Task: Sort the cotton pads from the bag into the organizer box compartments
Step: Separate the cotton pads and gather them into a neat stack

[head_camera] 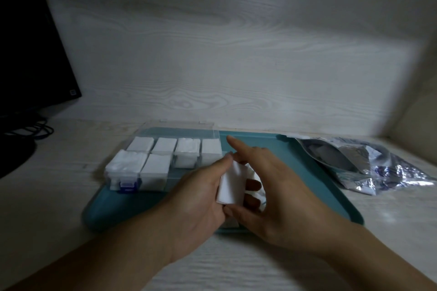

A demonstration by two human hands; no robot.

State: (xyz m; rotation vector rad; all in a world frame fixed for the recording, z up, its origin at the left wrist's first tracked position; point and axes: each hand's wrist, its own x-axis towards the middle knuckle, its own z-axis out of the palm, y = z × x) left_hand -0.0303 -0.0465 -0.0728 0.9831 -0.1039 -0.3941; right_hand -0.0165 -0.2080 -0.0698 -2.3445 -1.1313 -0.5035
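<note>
A clear plastic organizer box [165, 125] with a blue latch sits on the left part of a teal tray [307, 172]. Several of its compartments hold stacks of white cotton pads [156, 168]. Just right of the box, over the tray, both hands hold a small stack of white cotton pads [233, 183]. My left hand [198, 198] grips the stack from the left, thumb on its top edge. My right hand [272, 186] holds it from the right, fingers curled behind it and index finger pointing up. The silvery plastic bag [359, 163] lies open to the right.
A dark monitor [30, 42] with its stand and cables stands at the far left on the pale wood-grain desk. A wood-grain wall panel rises right behind the tray. The bag overlaps the tray's right rear corner.
</note>
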